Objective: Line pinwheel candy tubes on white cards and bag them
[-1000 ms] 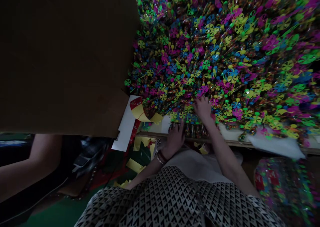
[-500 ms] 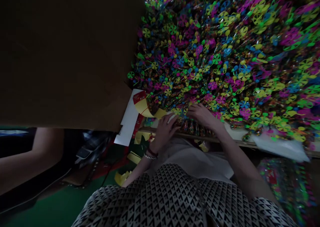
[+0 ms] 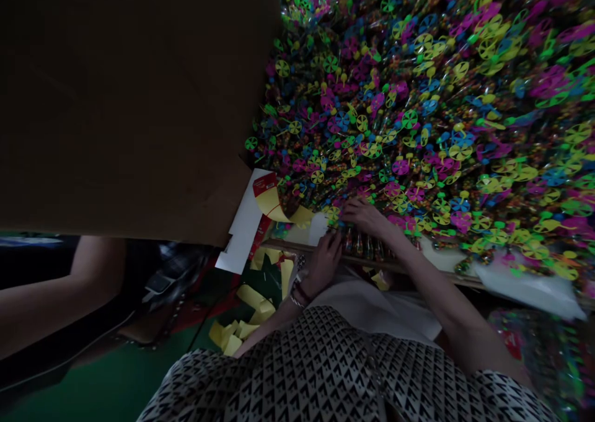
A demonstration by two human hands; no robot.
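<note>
A huge heap of plastic pinwheels on candy-filled tubes (image 3: 418,112), in pink, blue, yellow and green, fills the upper right. My right hand (image 3: 365,218) lies on its near edge, fingers over the tube ends. Below it, my left hand (image 3: 326,263) sits at a row of candy tubes (image 3: 360,246) lying along a wooden edge (image 3: 400,263). A small white slip (image 3: 318,228) lies just beyond my left fingertips. Whether either hand grips anything is hidden by the fingers and the tubes.
A large cardboard sheet (image 3: 125,100) covers the upper left. Next to it lie white paper (image 3: 242,224) and a yellow strip with a red label (image 3: 269,199). Yellow scraps (image 3: 227,335) lie below. A co-worker's arm (image 3: 46,298) shows at left; a plastic sheet (image 3: 530,292) lies at right.
My left hand has moved right and toward me, from beside the white slip to the tube row. The whole view has shifted slightly, with the heap further right.
</note>
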